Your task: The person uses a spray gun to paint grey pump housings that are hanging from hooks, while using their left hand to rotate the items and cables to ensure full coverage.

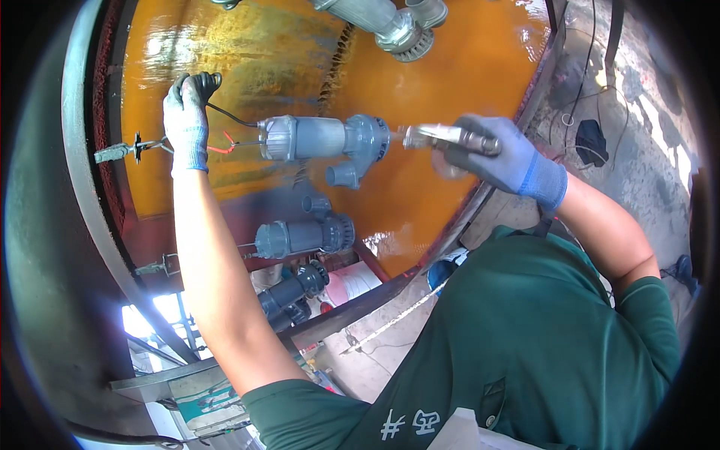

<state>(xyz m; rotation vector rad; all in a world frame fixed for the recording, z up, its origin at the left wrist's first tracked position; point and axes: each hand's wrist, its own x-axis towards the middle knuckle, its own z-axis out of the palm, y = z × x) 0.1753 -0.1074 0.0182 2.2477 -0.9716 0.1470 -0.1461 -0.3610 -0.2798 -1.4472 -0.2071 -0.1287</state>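
A glossy orange panel [480,67] (shiny in patches) spans eleven to one o'clock. Gray concrete floor [637,150], stained and streaked with sunlight [656,124], lies around two o'clock. White light [136,321] glares at eight, beside a dark metal beam [163,330].

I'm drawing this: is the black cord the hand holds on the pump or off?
On, it seems: the cord runs from the left hand to the end of the pump.

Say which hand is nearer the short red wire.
Left. The left hand is just beside the red wire; the right hand, holding a metal tool, is beyond the grey pump.
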